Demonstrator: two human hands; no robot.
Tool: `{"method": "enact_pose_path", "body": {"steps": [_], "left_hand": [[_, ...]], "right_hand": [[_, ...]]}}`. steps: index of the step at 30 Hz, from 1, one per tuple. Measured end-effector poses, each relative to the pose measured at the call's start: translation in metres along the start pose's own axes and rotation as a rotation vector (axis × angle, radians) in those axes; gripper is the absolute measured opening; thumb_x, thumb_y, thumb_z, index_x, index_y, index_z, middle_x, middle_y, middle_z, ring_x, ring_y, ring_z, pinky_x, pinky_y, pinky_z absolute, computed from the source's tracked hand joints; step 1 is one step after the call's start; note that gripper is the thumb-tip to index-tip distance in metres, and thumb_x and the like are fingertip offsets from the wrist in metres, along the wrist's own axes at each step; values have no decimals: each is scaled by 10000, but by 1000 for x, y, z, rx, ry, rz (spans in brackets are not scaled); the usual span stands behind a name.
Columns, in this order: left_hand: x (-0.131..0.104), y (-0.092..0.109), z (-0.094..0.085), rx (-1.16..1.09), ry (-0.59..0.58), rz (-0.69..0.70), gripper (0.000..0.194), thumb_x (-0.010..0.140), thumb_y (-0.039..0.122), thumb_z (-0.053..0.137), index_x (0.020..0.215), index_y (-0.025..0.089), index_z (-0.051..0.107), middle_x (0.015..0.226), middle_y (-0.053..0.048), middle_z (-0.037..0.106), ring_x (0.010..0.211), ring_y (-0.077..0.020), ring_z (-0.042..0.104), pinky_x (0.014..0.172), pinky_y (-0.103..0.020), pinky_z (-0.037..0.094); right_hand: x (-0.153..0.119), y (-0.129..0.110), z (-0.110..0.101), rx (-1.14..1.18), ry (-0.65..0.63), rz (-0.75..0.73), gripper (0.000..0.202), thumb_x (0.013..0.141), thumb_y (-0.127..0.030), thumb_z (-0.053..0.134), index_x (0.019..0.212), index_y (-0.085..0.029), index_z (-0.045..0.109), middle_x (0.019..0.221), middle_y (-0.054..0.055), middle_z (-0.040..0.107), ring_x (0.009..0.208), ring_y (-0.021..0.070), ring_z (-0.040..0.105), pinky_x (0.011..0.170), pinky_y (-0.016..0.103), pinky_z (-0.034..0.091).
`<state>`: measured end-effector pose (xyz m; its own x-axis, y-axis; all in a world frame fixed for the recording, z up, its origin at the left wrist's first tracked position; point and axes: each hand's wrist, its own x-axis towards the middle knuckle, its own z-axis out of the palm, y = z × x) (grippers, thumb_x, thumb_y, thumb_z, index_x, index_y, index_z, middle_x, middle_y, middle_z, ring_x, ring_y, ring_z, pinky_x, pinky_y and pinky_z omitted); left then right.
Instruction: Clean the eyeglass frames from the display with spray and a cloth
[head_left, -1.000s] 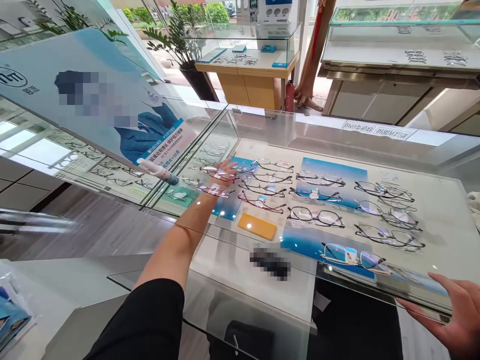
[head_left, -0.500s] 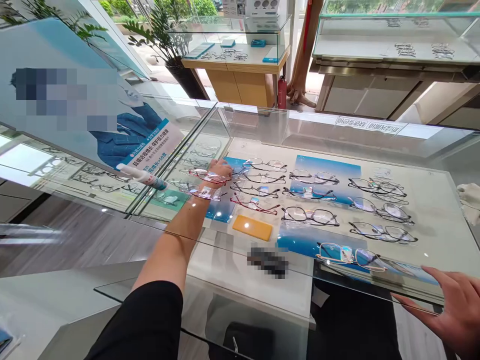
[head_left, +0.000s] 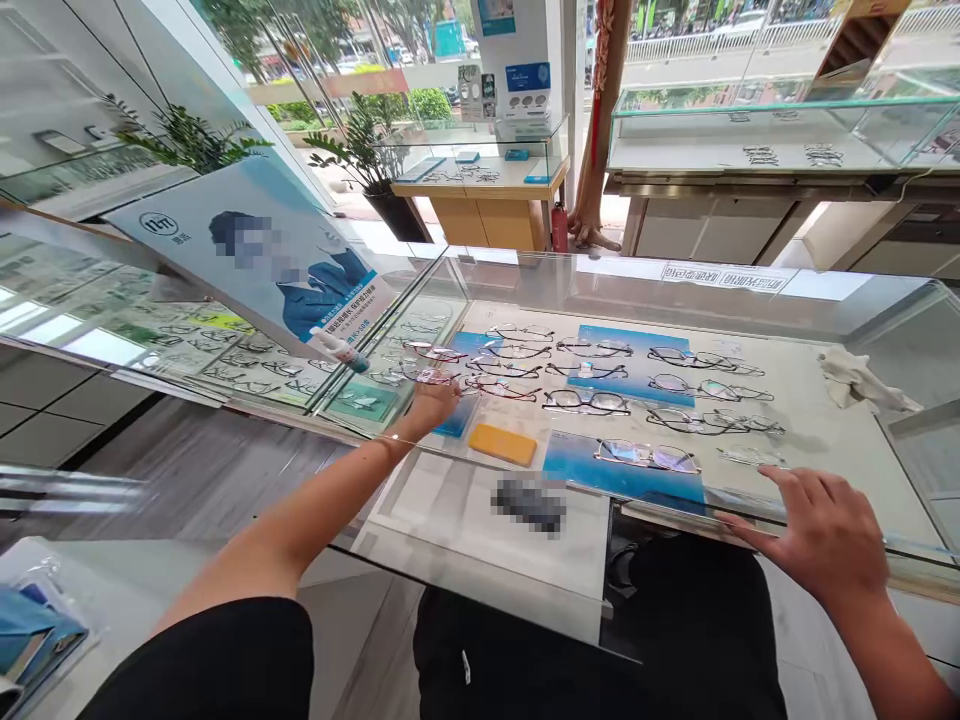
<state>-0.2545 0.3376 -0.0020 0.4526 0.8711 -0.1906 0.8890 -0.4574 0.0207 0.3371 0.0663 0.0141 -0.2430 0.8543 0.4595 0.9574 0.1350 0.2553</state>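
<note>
My left hand (head_left: 436,398) is inside the glass display case, seen through its top, with its fingers at the end of a pair of glasses (head_left: 433,376) in the left column. Its fingertips are small and partly hidden, so its grip is unclear. Above the case's near edge, my right hand (head_left: 817,525) has its fingers apart and holds nothing. Near its index finger lies a thin-framed pair (head_left: 750,456). Black-framed glasses (head_left: 586,402) and gold-framed glasses (head_left: 646,456) rest on the shelf. An orange case (head_left: 502,444) lies right of my left hand.
A poster board (head_left: 247,260) leans at the left beside a white tube (head_left: 339,350). A crumpled cloth (head_left: 862,380) is at the right. The glass front edge (head_left: 480,592) runs before my body. Another display counter (head_left: 487,215) stands behind.
The view has shifted, showing more of the window and cloth. My left hand has come nearer, from the upper glasses to the lower ones. My right hand has moved further into view, fingers still spread.
</note>
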Motion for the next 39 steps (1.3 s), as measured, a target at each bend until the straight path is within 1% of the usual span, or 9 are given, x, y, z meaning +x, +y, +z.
{"method": "enact_pose_path", "body": {"steps": [4, 8, 12, 16, 21, 25, 29, 34, 39], "left_hand": [[-42, 22, 0, 36, -63, -124, 105, 933, 207, 696, 892, 200, 792, 1094, -141, 805, 1210, -372, 652, 1053, -568, 469], [-83, 49, -5, -5, -170, -53, 59, 842, 308, 768, 826, 262, 801, 1046, -76, 826, 1164, -335, 659, 1025, -459, 448], [-119, 79, -22, -125, -283, 104, 90, 885, 303, 729, 855, 288, 812, 1085, -22, 824, 1162, -272, 669, 1110, -391, 403], [-145, 113, -61, -228, -377, 207, 110, 890, 286, 738, 804, 276, 806, 1030, -41, 825, 1143, -304, 634, 1076, -415, 394], [-158, 132, -142, -342, -377, 329, 146, 936, 385, 744, 834, 316, 822, 999, -27, 816, 1056, -259, 661, 1058, -383, 424], [-135, 111, -205, -251, -195, 353, 272, 983, 504, 661, 852, 331, 826, 1042, -6, 811, 1046, -237, 680, 1082, -366, 434], [-78, 64, -231, -35, 28, 274, 260, 941, 476, 670, 867, 288, 834, 1061, -10, 814, 1074, -253, 634, 1090, -412, 398], [1, 13, -213, 119, 218, 92, 152, 838, 292, 701, 796, 224, 830, 1045, -91, 825, 1106, -307, 560, 1102, -479, 333], [41, -10, -180, 115, 340, -8, 136, 818, 204, 688, 764, 201, 813, 1052, -143, 809, 1162, -343, 537, 1118, -525, 295]], "right_hand": [[3, -2, -6, 38, -13, 9, 819, 960, -829, 560, 1289, -93, 711, 1078, 184, 745, 1016, 359, 634, 843, 439, 436], [3, -4, -8, 63, -19, 28, 821, 983, -820, 514, 1302, -88, 704, 1093, 189, 736, 1031, 364, 621, 852, 448, 437], [2, -4, -7, 107, -33, 54, 806, 989, -802, 516, 1332, -96, 697, 1120, 197, 731, 1052, 375, 612, 850, 446, 428], [1, -4, -7, 139, -23, 61, 786, 993, -793, 519, 1332, -108, 703, 1131, 198, 731, 1059, 372, 614, 853, 443, 425], [0, -5, -8, 84, 4, 39, 822, 1006, -818, 472, 1324, -92, 691, 1138, 190, 736, 1051, 360, 616, 873, 450, 428], [-1, -5, -6, 43, 18, 21, 857, 1002, -840, 454, 1321, -81, 690, 1123, 189, 742, 1026, 355, 620, 866, 444, 420], [-3, -2, -1, 8, 24, -8, 876, 989, -861, 448, 1326, -90, 691, 1105, 185, 751, 1007, 360, 624, 843, 443, 415], [-5, 0, 4, -27, 57, -42, 841, 999, -829, 478, 1312, -81, 700, 1100, 191, 756, 991, 356, 631, 831, 449, 417], [-4, -1, 6, -22, 76, -44, 826, 980, -834, 524, 1306, -98, 707, 1060, 173, 760, 964, 349, 641, 836, 455, 421]]}}
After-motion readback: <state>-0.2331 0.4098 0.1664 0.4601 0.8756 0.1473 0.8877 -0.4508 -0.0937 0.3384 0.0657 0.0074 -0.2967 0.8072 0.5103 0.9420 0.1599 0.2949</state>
